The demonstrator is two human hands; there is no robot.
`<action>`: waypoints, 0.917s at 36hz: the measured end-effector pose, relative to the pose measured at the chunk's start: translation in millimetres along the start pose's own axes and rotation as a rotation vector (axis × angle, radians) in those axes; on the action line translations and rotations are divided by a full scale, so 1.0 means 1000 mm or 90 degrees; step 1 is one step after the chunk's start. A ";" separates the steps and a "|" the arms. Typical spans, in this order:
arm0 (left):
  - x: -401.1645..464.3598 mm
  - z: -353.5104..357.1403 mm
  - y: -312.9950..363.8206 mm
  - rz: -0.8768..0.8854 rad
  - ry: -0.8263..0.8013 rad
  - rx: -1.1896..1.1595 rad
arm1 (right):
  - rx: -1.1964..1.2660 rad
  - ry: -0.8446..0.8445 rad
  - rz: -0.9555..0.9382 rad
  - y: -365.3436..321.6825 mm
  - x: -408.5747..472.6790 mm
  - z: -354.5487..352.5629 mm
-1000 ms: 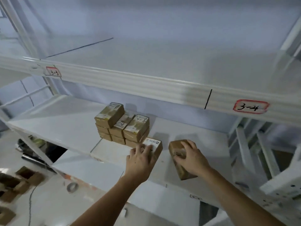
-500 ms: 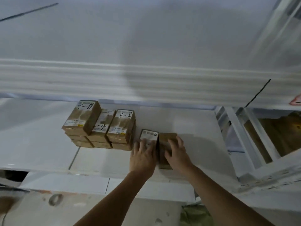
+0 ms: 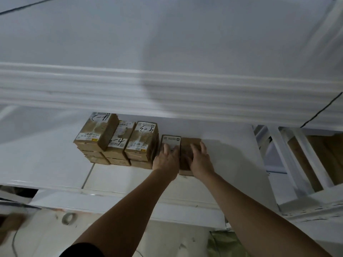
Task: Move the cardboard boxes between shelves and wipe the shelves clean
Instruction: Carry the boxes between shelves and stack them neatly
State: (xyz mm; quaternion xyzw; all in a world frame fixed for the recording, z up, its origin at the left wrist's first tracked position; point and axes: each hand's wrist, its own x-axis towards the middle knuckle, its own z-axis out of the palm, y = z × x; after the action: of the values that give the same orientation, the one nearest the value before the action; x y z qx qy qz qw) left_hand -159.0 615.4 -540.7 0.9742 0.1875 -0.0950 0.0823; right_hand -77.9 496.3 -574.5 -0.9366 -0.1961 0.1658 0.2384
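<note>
Both hands flat — left hand (image 3: 167,160) on the labelled box (image 3: 170,143), right hand (image 3: 199,160) on the plain box (image 3: 187,145) — no grip clamped, fingers straight. Placing step; next, nudge them flush against the stack (image 3: 118,141) on the shelf (image 3: 46,145).

white shelf (image 3: 46,164), stacked cardboard boxes (image 3: 118,143)

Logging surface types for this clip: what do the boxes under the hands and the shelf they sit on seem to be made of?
The two boxes, labelled box and plain box, look like matte brown cardboard; the first carries a white printed paper label. The shelf looks like white-painted metal or coated board, smooth with a slight sheen and a visible panel seam; which one cannot be told.
</note>
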 end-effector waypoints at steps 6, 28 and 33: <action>0.012 -0.006 -0.005 -0.015 -0.022 -0.002 | 0.032 0.018 0.045 -0.011 0.014 0.002; -0.057 -0.060 -0.007 0.277 0.141 -0.038 | -0.020 0.066 -0.023 0.007 -0.103 -0.100; -0.081 -0.074 0.017 0.323 0.086 -0.030 | -0.099 0.067 0.031 0.042 -0.168 -0.138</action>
State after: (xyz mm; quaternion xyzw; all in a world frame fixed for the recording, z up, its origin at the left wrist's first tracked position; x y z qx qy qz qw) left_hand -215.0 585.6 -449.5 0.9920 -0.0555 -0.0013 0.1135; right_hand -155.5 334.8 -444.8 -0.9641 -0.1728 0.1067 0.1709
